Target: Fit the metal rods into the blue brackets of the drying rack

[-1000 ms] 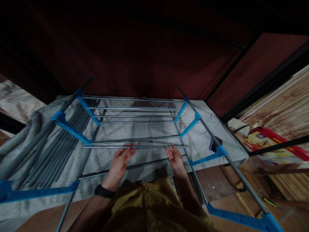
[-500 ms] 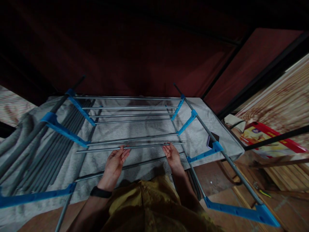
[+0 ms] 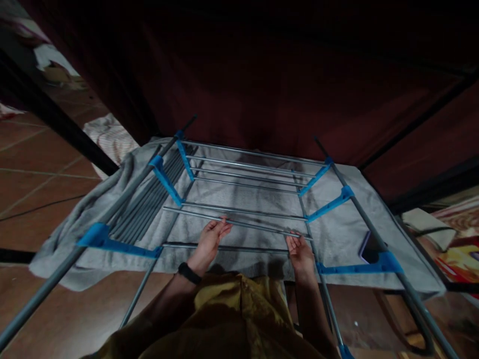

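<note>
A thin grey metal tube (image 3: 258,227) lies across both my hands, inside a rack frame of grey tubes and blue plastic brackets. My left hand (image 3: 209,239) pinches it near its middle, fingers closed. Close to the tube's right end, my right hand (image 3: 300,253) has its fingers closed around it. The tube's left end is free, near a blue bracket (image 3: 166,180) on the left side. Behind it a fixed crossbar (image 3: 243,211) joins the two sides, and another crossbar (image 3: 243,248) runs nearer my body. Both ends of the held tube look unattached.
Several loose grey tubes (image 3: 153,199) lie on the left of a grey blanket (image 3: 396,249). A phone (image 3: 368,248) lies on the right, beside a blue bracket (image 3: 359,268). Behind stands a dark red panel (image 3: 262,89); tiled floor (image 3: 41,144) shows at left.
My view has swung left, so the rack appears farther right and more floor shows at left. Both hands keep hold of the tube, which now slants down to the right.
</note>
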`<state>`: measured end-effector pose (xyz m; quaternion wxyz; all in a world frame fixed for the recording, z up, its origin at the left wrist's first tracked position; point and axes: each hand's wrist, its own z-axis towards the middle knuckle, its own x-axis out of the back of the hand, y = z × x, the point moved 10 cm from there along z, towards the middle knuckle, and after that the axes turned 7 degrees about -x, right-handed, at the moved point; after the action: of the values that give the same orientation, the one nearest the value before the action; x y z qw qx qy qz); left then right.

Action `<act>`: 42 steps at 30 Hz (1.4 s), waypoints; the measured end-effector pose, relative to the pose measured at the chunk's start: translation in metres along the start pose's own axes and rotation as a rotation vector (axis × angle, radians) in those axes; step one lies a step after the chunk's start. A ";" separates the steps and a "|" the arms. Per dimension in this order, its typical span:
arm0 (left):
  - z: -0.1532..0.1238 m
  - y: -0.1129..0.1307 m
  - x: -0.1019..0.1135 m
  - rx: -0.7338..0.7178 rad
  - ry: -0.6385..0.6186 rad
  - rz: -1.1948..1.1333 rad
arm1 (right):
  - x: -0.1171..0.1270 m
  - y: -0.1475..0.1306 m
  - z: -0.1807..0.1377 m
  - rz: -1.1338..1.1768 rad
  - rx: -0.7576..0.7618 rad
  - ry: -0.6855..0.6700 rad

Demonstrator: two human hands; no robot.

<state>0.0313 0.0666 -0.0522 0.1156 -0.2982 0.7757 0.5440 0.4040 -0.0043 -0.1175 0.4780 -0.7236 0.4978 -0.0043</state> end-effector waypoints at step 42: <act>-0.022 0.002 -0.086 -0.145 -0.462 0.379 | 0.017 0.014 0.017 0.080 0.025 0.031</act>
<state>0.1020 0.0764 0.0008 0.1638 -0.0240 0.7298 0.6633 0.4112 -0.0057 -0.1448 0.4792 -0.6968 0.5337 -0.0025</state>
